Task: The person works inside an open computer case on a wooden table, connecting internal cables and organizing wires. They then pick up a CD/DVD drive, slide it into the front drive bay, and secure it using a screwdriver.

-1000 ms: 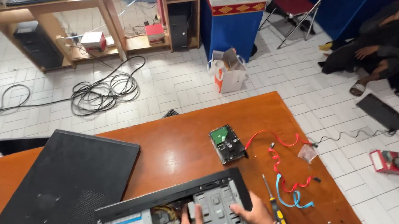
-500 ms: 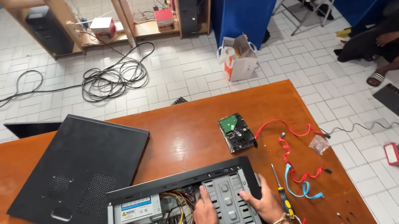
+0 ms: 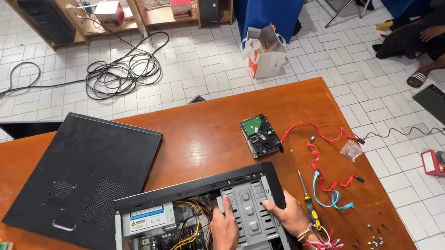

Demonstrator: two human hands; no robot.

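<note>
Both hands on the grey metal drive cage (image 3: 250,219) inside an open desktop computer case (image 3: 202,233) lying on an orange wooden table (image 3: 206,133). Left hand (image 3: 225,230) laid over the cage's left edge, fingers curled down onto the metal; right hand (image 3: 287,214) clasped around its right edge against the case wall, wrist wrapped in red and white string bracelets (image 3: 321,242). Just left of the left hand, a tangle of yellow and black wires (image 3: 182,233), with a silver power supply (image 3: 148,219) beyond. Just right of the right hand, a screwdriver (image 3: 309,205) with a yellow and black handle, then red and blue data cables (image 3: 329,177) further out. Above the hands, past the case rim, a bare hard drive (image 3: 260,135) lying circuit side up. Well off to the left, the removed black side panel (image 3: 84,180) lying flat. Small screws (image 3: 372,240) scattered near the right wrist.
</note>
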